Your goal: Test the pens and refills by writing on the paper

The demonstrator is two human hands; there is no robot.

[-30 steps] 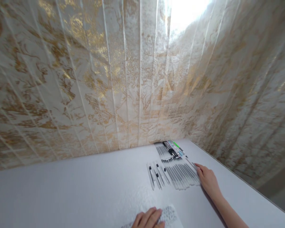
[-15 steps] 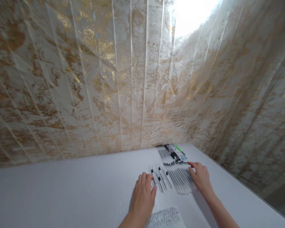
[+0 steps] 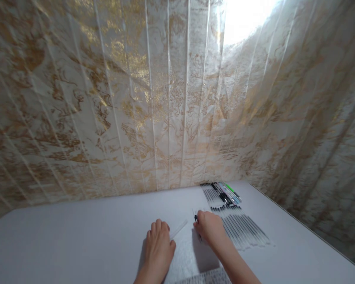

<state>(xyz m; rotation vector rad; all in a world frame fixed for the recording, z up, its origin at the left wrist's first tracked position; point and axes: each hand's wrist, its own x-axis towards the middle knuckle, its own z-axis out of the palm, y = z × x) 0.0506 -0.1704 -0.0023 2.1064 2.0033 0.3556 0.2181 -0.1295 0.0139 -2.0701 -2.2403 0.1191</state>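
My left hand [image 3: 159, 246] is low over the white table, its fingers curled around one end of a narrow clear plastic sleeve [image 3: 180, 228], which points up to the right. To its right, my right hand [image 3: 210, 227] has its fingers pinched on a thin pen with a black cap [image 3: 196, 218]; most of the pen is behind the fingers. Beside the right hand lies a wide row of slim dark pens in clear sleeves [image 3: 245, 228], side by side with their black ends pointing away. The right forearm hides part of this row.
Behind the row lie another group of thin pens [image 3: 210, 194], several black and pale pens [image 3: 225, 195] and a green pen [image 3: 230, 188]. A sheet with dark print [image 3: 205, 277] is at the front. The white table [image 3: 85, 236] meets a patterned gold-and-silver curtain [image 3: 154, 118].
My right hand has moved left from the pen row and closed on a pen. My left hand has shifted left and down with a clear sleeve. The view has turned slightly left.
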